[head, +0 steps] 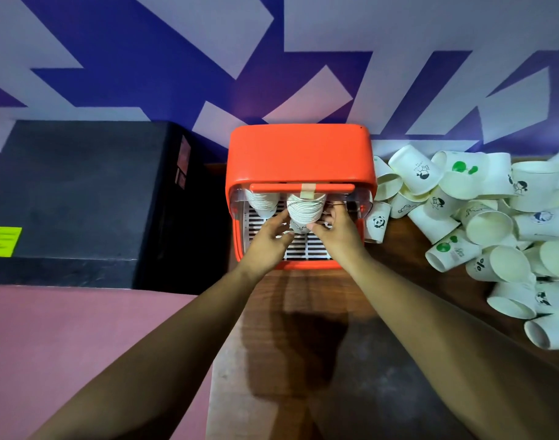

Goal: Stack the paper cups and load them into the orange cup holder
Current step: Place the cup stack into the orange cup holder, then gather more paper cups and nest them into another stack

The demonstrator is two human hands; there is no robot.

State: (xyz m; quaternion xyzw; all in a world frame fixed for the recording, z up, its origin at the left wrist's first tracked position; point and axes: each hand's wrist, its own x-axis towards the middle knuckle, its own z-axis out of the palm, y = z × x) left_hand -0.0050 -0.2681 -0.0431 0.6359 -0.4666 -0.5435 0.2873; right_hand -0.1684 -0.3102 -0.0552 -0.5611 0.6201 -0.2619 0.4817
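From the head camera, a person is reaching both bare arms forward into the boxy orange plastic cup holder (pixel 300 154), which is standing on a brown wooden table (pixel 398 249) against a purple and lilac patterned wall (pixel 145 58). The left hand (pixel 268 239) and the right hand (pixel 338 231) are closing from either side around the bottom of a nested stack of white paper cups (pixel 304 209) hanging in the middle slot, fingers curled on the lowest cup; both are gripping it, as far as the picture is showing. Just left of it, a second stack of white cups (pixel 261 201) is already sitting in its slot, above the white slotted drip tray (pixel 306 246). The slot on the right is hiding behind the right hand, so its filling is not readable.

To the right, a big heap of loose printed paper cups (pixel 481 223) is lying scattered on the table, so much stacking is remaining. A black box (pixel 81 192) is sitting at the left.
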